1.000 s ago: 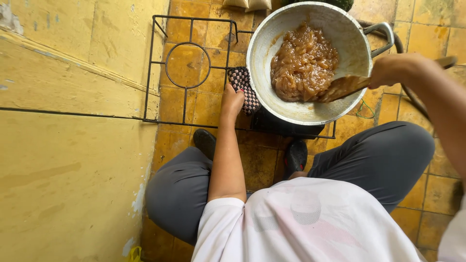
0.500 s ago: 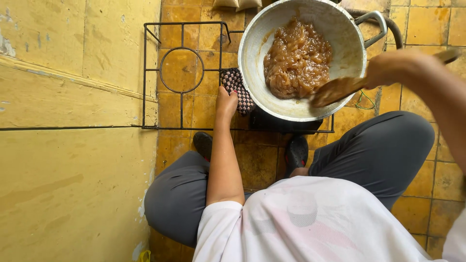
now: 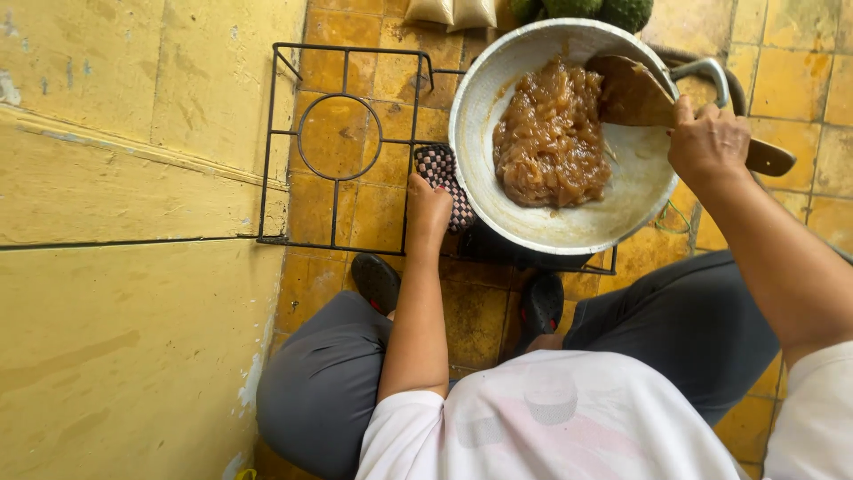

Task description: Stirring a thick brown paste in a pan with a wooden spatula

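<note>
Right hand (image 3: 709, 140) is gripping a wooden spoon (image 3: 633, 92) at the pan's (image 3: 569, 227) two o'clock; left hand (image 3: 428, 206) is clutching a checkered cloth (image 3: 442, 166) at nine.

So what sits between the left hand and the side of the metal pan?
In the head view, a checkered cloth lies between the left hand and the metal pan, pressed against the pan's side.
</note>
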